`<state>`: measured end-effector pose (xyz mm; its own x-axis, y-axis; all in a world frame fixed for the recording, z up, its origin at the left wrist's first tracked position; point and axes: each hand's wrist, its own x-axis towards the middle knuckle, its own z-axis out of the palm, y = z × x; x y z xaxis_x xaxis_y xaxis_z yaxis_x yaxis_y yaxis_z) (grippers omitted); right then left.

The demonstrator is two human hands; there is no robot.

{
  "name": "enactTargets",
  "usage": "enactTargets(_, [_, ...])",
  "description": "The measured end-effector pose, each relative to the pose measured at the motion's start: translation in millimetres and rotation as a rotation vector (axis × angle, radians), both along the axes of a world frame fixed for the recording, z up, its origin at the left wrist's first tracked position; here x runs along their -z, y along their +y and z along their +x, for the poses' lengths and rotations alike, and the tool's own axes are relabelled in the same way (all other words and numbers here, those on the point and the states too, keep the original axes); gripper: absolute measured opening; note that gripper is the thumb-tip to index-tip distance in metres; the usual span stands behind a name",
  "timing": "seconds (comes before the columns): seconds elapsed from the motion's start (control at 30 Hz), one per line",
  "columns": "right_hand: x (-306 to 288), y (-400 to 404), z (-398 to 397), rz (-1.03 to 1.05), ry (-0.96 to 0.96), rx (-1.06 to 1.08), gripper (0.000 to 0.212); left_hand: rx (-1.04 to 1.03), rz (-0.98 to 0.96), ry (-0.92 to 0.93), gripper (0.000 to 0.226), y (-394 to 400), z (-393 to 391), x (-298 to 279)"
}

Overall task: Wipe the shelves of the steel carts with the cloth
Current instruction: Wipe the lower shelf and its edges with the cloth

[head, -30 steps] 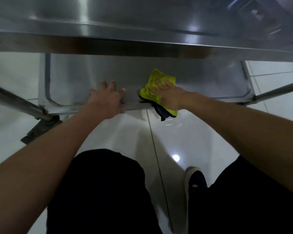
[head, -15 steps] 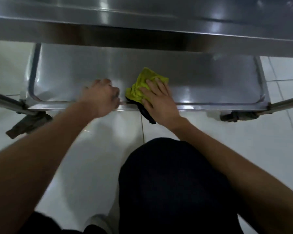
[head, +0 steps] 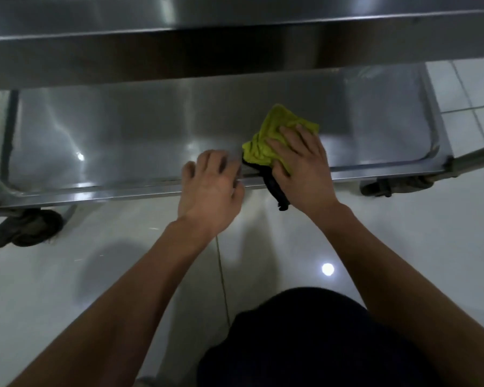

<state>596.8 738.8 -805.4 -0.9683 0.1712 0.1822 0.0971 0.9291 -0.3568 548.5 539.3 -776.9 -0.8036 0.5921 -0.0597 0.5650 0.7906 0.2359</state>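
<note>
White shiny floor tiles [head: 263, 241] are seen nearest, in front of the lower shelf [head: 118, 135] of the steel cart. At the shelf's front rim, the left hand [head: 211, 188] is laid with its fingers bent over the edge. Just right of it, the yellow cloth [head: 274, 135] is pressed flat on the shelf by the right hand [head: 302, 169], fingers spread straight. A dark part of the cloth is hung over the rim. Two dark wheels [head: 28, 227] are seen under the shelf's corners. Above the shelf, the upper shelf [head: 235, 32] is seen.
</note>
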Motion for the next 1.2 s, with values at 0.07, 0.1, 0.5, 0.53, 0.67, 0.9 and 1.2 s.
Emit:
enactTargets(0.07, [1,26,10,0.001,0.008,0.046,0.040,0.043,0.014,-0.008,0.044,36,5,-1])
enactTargets(0.1, [2,41,16,0.004,0.010,0.073,0.040,0.062,0.027,-0.010,0.043,54,8,-2])
enactTargets(0.5, [-11,194,71,0.150,-0.182,0.409,0.045,0.078,-0.185,-0.024,0.041,151,24,4])
enactTargets(0.53, [-11,195,71,0.168,-0.190,0.417,0.045,0.077,-0.179,-0.027,0.042,153,24,3])
enactTargets(0.67, [-10,186,68,0.192,-0.167,0.430,0.046,0.080,-0.126,-0.051,0.042,149,22,3])
enactTargets(0.9, [-3,143,40,0.148,-0.179,0.338,0.052,0.097,0.095,-0.134,0.042,111,-6,-2])
enactTargets(1.2, [3,17,-42,0.158,-0.241,0.133,0.063,-0.164,0.028,-0.018,0.028,11,-38,3])
